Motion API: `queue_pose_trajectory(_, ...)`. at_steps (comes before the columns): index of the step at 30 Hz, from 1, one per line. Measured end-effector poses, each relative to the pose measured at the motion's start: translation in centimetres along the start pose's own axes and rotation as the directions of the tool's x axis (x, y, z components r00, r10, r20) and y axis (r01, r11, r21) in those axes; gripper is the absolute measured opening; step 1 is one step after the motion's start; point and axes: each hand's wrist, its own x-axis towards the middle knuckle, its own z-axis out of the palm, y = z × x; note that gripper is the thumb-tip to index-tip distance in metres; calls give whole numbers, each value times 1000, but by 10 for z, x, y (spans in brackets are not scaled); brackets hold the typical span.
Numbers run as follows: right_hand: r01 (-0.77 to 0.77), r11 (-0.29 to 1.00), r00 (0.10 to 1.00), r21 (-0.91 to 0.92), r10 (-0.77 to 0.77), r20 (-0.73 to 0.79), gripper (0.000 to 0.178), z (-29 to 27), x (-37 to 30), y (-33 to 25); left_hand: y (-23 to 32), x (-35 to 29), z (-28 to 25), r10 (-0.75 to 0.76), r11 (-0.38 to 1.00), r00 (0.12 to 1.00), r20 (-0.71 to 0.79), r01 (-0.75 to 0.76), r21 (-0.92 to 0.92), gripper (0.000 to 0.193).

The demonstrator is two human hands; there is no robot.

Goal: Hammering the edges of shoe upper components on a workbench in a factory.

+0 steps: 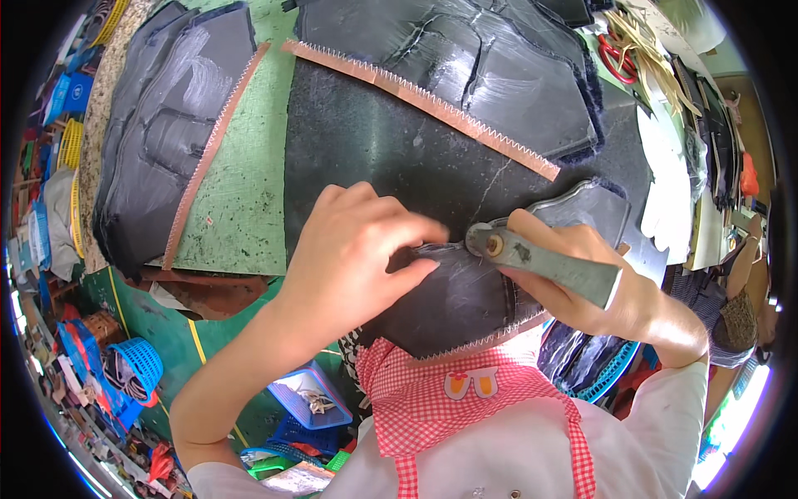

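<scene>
The right hand (582,249) had the hammer (557,270) in a full grasp, its round face right down at the dark panel (449,291), which lay on the near side of the black board (357,150). The left hand (357,241) straddled that edge with thumb and forefinger; how firmly it pinched, you couldn't tell. This looked like edge-hammering, and the next tap called for clear fingertips, so close beside! Beyond lay a larger panel (532,108), crowding the board, with red-handled scissors (615,58) farther off.
</scene>
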Motion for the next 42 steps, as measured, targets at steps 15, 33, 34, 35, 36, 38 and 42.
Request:
queue_pose_trajectory(15, 113, 982, 993, -153, -108, 44, 39, 6, 11, -9, 1, -6, 0, 197, 965, 972, -128, -169, 202, 21)
queue_pose_trajectory(33, 187, 982, 982, -39, -188, -32, 31, 10, 19, -12, -5, -38, 18, 21, 991, 964, -264, 15, 133, 18)
queue_pose_trajectory(34, 157, 975, 985, -156, -166, -43, 37, 9, 19, -14, -2, -39, 19, 20, 990, 963, -267, 18, 137, 18)
queue_pose_trajectory(35, 183, 974, 980, -133, -192, -52, 38, 11, 19, -14, 1, -40, 19, 25, 987, 961, -274, 19, 159, 18)
queue_pose_trajectory(36, 190, 973, 979, -132, -198, -51, 38, 14, 21, -12, 5, -41, 20, 31, 983, 959, -281, 21, 180, 18)
queue_pose_trajectory(38, 240, 963, 969, -120, -245, -22, 37, 19, 25, -9, 7, -40, 23, 42, 979, 956, -291, 18, 201, 19)
queue_pose_trajectory(42, 265, 951, 960, -158, -276, -51, 32, 8, 24, -19, 9, -39, 23, 70, 958, 954, -292, 18, 288, 21)
